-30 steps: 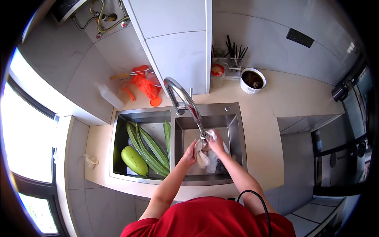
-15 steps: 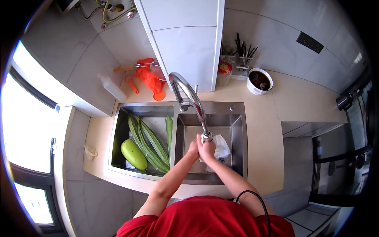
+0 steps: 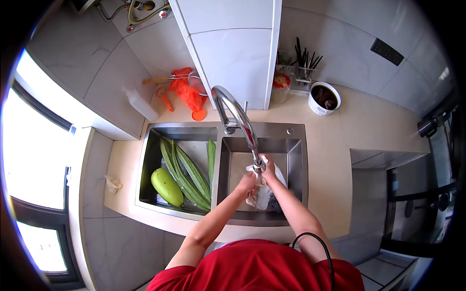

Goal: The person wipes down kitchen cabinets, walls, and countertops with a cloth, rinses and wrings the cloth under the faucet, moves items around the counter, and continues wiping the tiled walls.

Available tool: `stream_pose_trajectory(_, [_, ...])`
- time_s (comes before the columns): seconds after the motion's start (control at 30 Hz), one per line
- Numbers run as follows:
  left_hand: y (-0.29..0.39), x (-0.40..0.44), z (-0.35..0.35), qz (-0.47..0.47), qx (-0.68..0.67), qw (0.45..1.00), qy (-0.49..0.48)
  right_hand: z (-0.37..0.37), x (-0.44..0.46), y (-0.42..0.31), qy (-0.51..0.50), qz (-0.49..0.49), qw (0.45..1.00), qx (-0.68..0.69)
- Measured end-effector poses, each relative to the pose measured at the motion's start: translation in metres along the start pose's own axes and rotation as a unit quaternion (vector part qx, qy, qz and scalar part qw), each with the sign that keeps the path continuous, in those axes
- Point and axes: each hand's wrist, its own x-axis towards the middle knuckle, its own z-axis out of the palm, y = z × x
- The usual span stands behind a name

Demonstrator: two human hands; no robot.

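My left hand is closed on one side of a crumpled pale cloth in the right sink basin. My right hand is at its upper part, fingers curled and partly hidden behind the spout. The curved chrome faucet reaches down, its outlet right between my two hands. Whitish folds hang below my fingers, and a dark patterned part lies near my right wrist. Whether this is one piece or a cloth together with a thin bag, I cannot tell.
The left basin holds a green gourd and several long ridged gourds. Behind it lie a red plastic bag, a strainer and an orange peeler. A white pot of dark liquid stands back right.
My hands, pressed together under the faucet before, have moved apart and now grip the pale cloth. The camera view has shifted slightly.
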Motion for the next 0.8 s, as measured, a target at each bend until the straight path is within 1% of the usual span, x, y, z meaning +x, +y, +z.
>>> stream_pose_trajectory(0.03, [0.006, 0.001, 0.000, 0.014, 0.016, 1.000, 0.004, 0.000, -0.007, 0.002, -0.070, 0.026, 0.977, 0.201])
stream_pose_trajectory(0.1, [0.001, 0.029, -0.020, 0.000, 0.053, 0.999, -0.003, -0.003, -0.017, 0.010, -0.138, 0.054, 0.909, 0.389])
stream_pose_trajectory(0.13, [0.013, 0.020, -0.025, -0.005, 0.010, 0.998, -0.062, -0.005, -0.021, 0.019, -0.182, 0.102, 0.905, 0.371])
stream_pose_trajectory(0.17, [0.003, 0.035, -0.038, -0.034, -0.025, 0.997, -0.065, -0.005, -0.022, 0.026, -0.225, 0.148, 0.897, 0.350])
stream_pose_trajectory(0.2, [0.003, 0.032, -0.040, -0.062, -0.060, 0.991, -0.103, -0.021, -0.028, 0.005, -0.211, 0.157, 0.891, 0.371])
stream_pose_trajectory(0.23, [0.009, 0.024, -0.038, -0.089, -0.092, 0.982, -0.141, -0.021, -0.021, 0.008, -0.211, 0.158, 0.891, 0.370])
stream_pose_trajectory(0.27, [0.014, 0.013, -0.038, -0.089, -0.091, 0.982, -0.141, -0.022, -0.011, 0.010, -0.166, 0.145, 0.909, 0.353])
stream_pose_trajectory(0.3, [0.025, -0.006, -0.034, -0.088, -0.133, 0.973, -0.165, -0.022, -0.001, 0.013, -0.121, 0.132, 0.925, 0.335])
stream_pose_trajectory(0.33, [0.030, -0.016, -0.032, -0.087, -0.174, 0.963, -0.189, -0.023, 0.007, 0.015, -0.076, 0.152, 0.916, 0.362])
stream_pose_trajectory(0.37, [0.027, -0.013, -0.032, -0.087, -0.172, 0.963, -0.189, -0.021, 0.004, 0.017, -0.075, 0.153, 0.916, 0.363])
stream_pose_trajectory(0.43, [0.008, 0.011, -0.038, -0.029, -0.136, 0.978, -0.155, -0.016, -0.012, 0.011, -0.056, 0.161, 0.941, 0.293])
stream_pose_trajectory(0.47, [-0.042, 0.087, -0.081, -0.010, -0.321, 0.856, -0.405, 0.007, -0.024, 0.021, 0.004, 0.011, 0.974, 0.226])
stream_pose_trajectory(0.5, [-0.048, 0.090, -0.068, 0.038, -0.251, 0.957, -0.143, 0.008, -0.049, 0.000, -0.053, -0.043, 0.966, 0.249])
stream_pose_trajectory(0.57, [-0.037, 0.064, -0.045, -0.038, -0.393, 0.912, -0.113, -0.008, -0.073, -0.058, -0.025, -0.086, 0.993, 0.077])
stream_pose_trajectory(0.6, [-0.057, 0.083, -0.047, 0.063, -0.393, 0.902, -0.169, -0.002, -0.063, -0.054, 0.005, -0.068, 0.996, 0.062])
stream_pose_trajectory(0.63, [-0.035, 0.060, -0.027, 0.025, -0.265, 0.964, -0.030, 0.008, -0.046, -0.045, 0.037, -0.050, 0.997, 0.048])
stream_pose_trajectory(0.67, [-0.017, 0.036, -0.014, 0.012, -0.159, 0.987, 0.015, 0.010, -0.026, -0.029, 0.056, -0.010, 0.995, 0.083])
stream_pose_trajectory(0.7, [-0.003, 0.020, -0.006, -0.001, -0.048, 0.997, 0.059, 0.009, -0.002, -0.004, 0.088, -0.034, 0.995, 0.035])
stream_pose_trajectory(0.73, [0.000, 0.016, 0.000, 0.052, -0.030, 0.996, 0.061, 0.002, -0.003, -0.001, 0.064, 0.013, 0.983, 0.170])
stream_pose_trajectory(0.77, [0.005, 0.019, -0.005, 0.051, -0.028, 0.996, 0.062, 0.002, -0.014, -0.001, 0.049, 0.031, 0.984, 0.166])
stream_pose_trajectory(0.8, [0.011, 0.030, -0.010, 0.046, -0.017, 0.994, 0.096, 0.003, -0.025, -0.001, 0.034, 0.048, 0.985, 0.161])
